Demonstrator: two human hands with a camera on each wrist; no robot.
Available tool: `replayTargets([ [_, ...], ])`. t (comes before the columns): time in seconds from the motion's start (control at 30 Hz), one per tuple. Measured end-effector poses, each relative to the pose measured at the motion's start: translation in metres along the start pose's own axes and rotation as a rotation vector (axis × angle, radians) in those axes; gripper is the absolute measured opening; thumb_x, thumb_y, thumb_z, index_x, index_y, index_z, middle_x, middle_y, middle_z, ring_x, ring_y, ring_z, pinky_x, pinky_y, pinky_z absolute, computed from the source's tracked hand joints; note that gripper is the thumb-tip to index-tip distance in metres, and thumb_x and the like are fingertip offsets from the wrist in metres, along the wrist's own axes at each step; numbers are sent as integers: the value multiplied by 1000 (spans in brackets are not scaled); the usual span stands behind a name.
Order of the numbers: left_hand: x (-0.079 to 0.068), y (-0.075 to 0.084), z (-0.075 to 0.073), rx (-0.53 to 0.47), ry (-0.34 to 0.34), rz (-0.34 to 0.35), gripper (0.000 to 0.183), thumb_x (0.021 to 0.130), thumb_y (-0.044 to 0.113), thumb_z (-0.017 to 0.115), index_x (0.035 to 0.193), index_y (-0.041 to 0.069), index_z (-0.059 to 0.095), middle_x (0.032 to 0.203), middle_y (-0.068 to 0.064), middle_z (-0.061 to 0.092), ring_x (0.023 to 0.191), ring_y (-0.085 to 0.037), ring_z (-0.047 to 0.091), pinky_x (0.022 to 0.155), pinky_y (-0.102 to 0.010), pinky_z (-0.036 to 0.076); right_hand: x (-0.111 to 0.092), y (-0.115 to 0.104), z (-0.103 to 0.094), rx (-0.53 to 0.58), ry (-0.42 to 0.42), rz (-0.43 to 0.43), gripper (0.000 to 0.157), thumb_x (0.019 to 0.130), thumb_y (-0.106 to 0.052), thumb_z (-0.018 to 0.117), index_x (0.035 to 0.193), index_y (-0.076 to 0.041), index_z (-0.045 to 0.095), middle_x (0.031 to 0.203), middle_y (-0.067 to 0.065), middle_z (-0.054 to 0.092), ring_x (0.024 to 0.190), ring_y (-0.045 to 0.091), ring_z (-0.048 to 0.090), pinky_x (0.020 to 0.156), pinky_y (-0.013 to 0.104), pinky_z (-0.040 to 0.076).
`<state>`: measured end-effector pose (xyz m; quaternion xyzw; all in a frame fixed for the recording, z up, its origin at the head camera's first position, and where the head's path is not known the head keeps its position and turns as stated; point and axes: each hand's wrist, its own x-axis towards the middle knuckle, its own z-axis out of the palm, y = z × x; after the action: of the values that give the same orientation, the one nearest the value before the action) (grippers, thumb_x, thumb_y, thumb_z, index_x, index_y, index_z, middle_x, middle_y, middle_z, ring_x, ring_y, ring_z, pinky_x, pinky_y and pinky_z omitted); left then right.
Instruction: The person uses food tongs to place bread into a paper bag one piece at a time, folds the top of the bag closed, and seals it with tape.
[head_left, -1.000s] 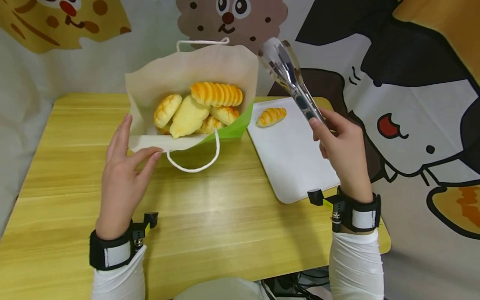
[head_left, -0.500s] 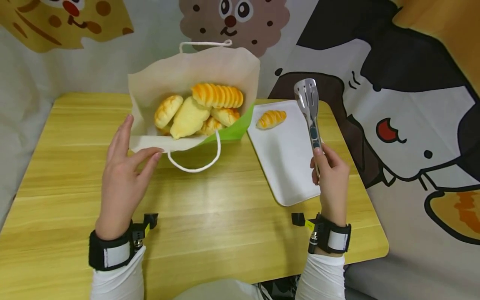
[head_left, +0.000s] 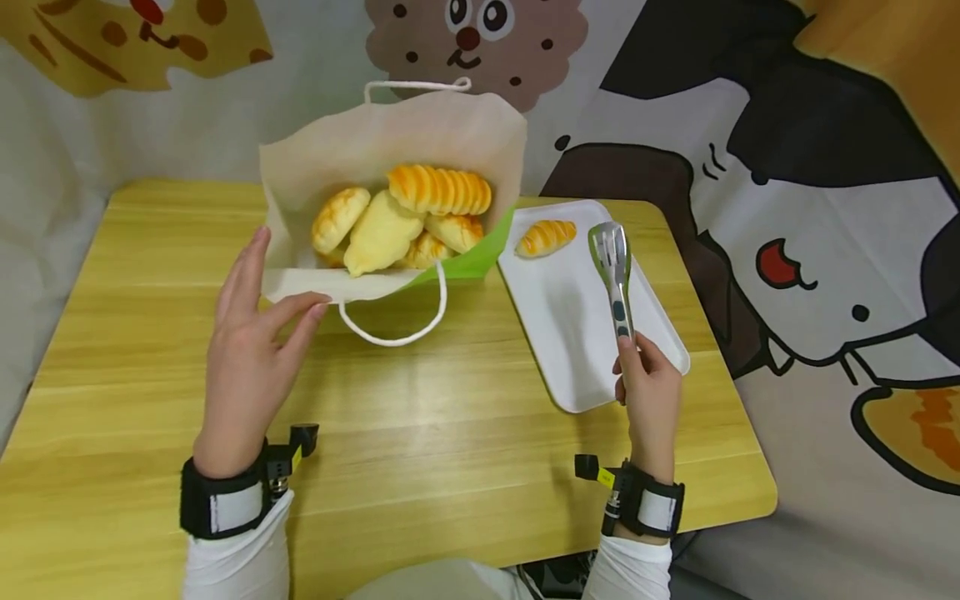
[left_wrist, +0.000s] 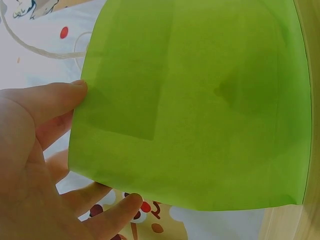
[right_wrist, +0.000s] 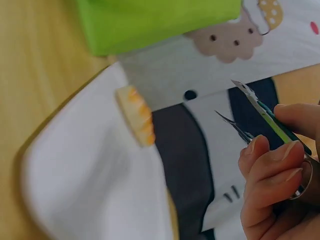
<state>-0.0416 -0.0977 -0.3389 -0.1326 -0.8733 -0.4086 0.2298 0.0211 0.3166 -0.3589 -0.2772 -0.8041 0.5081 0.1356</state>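
My left hand (head_left: pixel 251 358) pinches the near rim of a green paper bag (left_wrist: pixel 200 110) between thumb and index finger, the other fingers spread beside it. The bag's pale inside (head_left: pixel 442 125) faces up, and several breads are heaped in it, among them a ridged golden roll (head_left: pixel 440 190) and a smooth pale bun (head_left: pixel 382 233). My right hand (head_left: pixel 651 392) grips metal serving tongs (head_left: pixel 617 283) by the handle end, over a white tray (head_left: pixel 540 333). The tong tips stand apart with nothing between them. One small striped bread (head_left: pixel 546 239) lies at the tray's far end, left of the tips.
A white rope handle (head_left: pixel 393 342) loops toward me from the bag's near side; another handle (head_left: pixel 416 85) stands at the back. The wooden table (head_left: pixel 420 467) ends in a rounded corner at the near right. A cartoon-printed cloth (head_left: pixel 810 275) hangs behind and to the right.
My right hand has brought the tongs left, down and toward me, from beside the bag's back corner to over the tray. My left hand keeps its pinch on the bag.
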Motion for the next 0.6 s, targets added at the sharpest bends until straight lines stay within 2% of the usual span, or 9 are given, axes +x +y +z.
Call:
replayTargets([
  [0.23, 1, 1, 0, -5, -6, -1, 15, 88, 8, 76, 97, -4, 77, 165, -7, 30, 151, -33, 27, 124, -52, 24, -2, 26, 0, -181, -40, 60, 46, 99, -52, 56, 119, -12, 67, 71, 2, 56, 46, 10, 47, 44, 26, 40],
  [0.4, 2, 2, 0, -10, -4, 1, 14, 87, 6, 76, 97, -4, 77, 164, -8, 31, 151, -33, 27, 124, -52, 24, -3, 38, 4, -175, -68, 91, 50, 100, -51, 54, 117, -6, 68, 69, 0, 57, 47, 10, 49, 45, 25, 44],
  [0.6, 1, 3, 0, -14, 3, 4, 14, 87, 5, 76, 96, -5, 77, 163, -10, 32, 150, -35, 28, 123, -53, 23, -1, 45, 9, -158, -115, 141, 56, 102, -50, 49, 104, 2, 67, 65, -3, 57, 46, 10, 50, 46, 25, 47],
])
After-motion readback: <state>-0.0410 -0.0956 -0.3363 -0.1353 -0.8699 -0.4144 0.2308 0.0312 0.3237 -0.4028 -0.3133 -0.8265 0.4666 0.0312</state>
